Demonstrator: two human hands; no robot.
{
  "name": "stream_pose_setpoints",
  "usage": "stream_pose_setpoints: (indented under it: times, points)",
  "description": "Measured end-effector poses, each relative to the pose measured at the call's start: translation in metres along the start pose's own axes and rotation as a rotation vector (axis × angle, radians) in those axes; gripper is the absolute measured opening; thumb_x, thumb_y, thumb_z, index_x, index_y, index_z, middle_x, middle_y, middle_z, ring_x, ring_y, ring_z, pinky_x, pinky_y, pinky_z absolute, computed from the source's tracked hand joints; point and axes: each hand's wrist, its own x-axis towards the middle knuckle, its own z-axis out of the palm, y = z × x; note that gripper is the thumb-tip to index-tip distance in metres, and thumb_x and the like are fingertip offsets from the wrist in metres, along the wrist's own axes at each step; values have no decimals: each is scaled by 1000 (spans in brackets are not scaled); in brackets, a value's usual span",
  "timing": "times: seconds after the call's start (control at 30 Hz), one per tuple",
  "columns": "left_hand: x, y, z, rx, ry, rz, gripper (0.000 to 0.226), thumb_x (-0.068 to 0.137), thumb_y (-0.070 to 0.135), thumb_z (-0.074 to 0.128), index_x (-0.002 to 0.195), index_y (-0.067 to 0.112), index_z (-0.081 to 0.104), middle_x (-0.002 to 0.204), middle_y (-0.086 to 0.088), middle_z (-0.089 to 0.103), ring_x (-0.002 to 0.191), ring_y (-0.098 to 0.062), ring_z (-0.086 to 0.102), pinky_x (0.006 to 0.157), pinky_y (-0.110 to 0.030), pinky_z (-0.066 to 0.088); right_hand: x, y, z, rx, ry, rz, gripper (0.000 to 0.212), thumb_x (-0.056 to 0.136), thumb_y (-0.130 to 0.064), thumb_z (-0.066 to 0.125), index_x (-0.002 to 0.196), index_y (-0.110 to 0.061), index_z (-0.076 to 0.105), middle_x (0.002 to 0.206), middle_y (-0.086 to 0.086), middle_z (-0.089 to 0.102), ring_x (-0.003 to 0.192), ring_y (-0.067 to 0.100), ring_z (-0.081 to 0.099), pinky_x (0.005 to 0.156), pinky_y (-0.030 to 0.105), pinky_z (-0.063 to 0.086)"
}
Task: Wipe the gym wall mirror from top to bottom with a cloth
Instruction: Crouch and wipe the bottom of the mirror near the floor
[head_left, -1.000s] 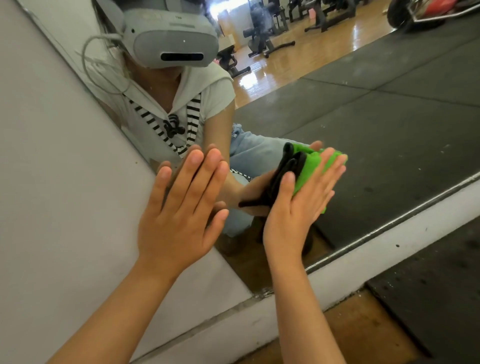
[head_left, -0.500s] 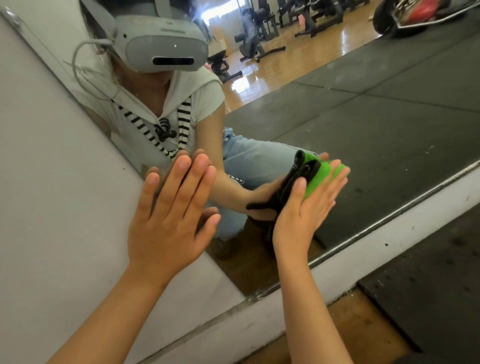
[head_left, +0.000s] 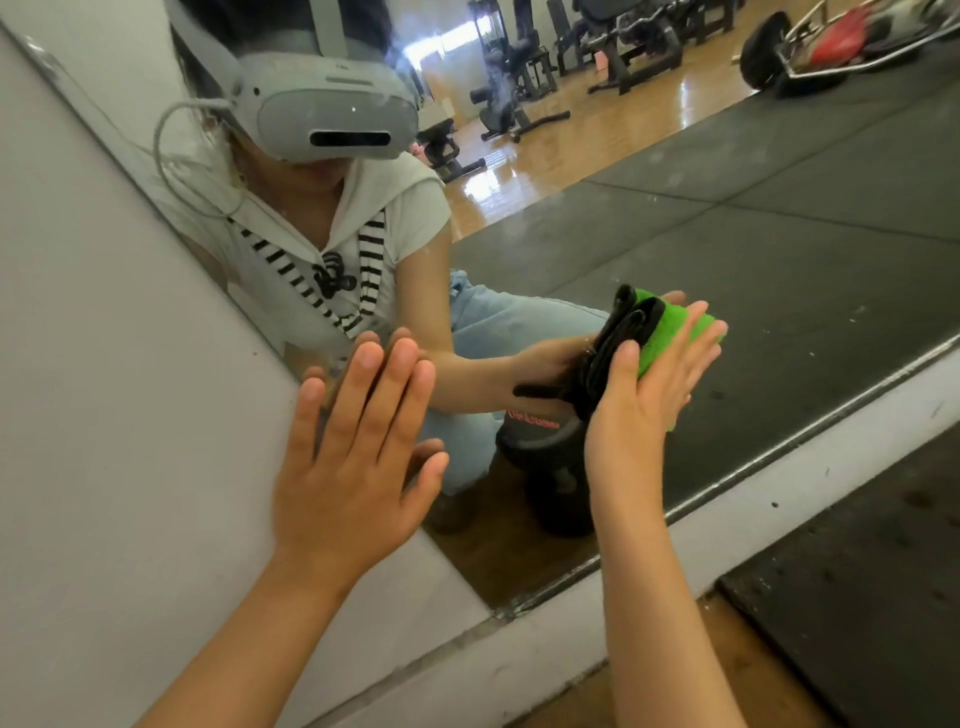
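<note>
Right hand (head_left: 644, 395), fingers straight, pressed the cloth (head_left: 665, 322) flat on the mirror (head_left: 779, 260), low, with the bottom edge toward 5 o'clock. It had edged slightly right within the second. Left hand (head_left: 353, 457), at 9 o'clock of the cloth, lay spread and braced across the mirror's side edge. Probably the last strip.

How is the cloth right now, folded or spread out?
Folded. The green cloth shows stacked black-edged layers in a thick wad, pressed against the mirror by the right hand.
</note>
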Motion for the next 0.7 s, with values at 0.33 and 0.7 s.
stream_pose_setpoints:
  times: [0.33, 0.7]
  points:
    - [-2, -1, 0, 4, 15, 1, 70, 101, 41, 38, 159, 8, 17, 168, -7, 2, 155, -24, 3, 126, -45, 1, -24, 9, 21, -3, 48, -251, 55, 101, -45, 31, 150, -43, 7, 161, -15, -8, 150, 6, -13, 122, 40, -11]
    - [-3, -1, 1, 18, 10, -1, 69, 101, 42, 37, 158, 7, 19, 169, -6, 2, 155, -23, 2, 126, -46, 1, -68, 26, 45, -68, 81, -243, 65, 101, -51, 28, 157, -32, 2, 164, -8, -13, 151, 14, -14, 122, 41, -10]
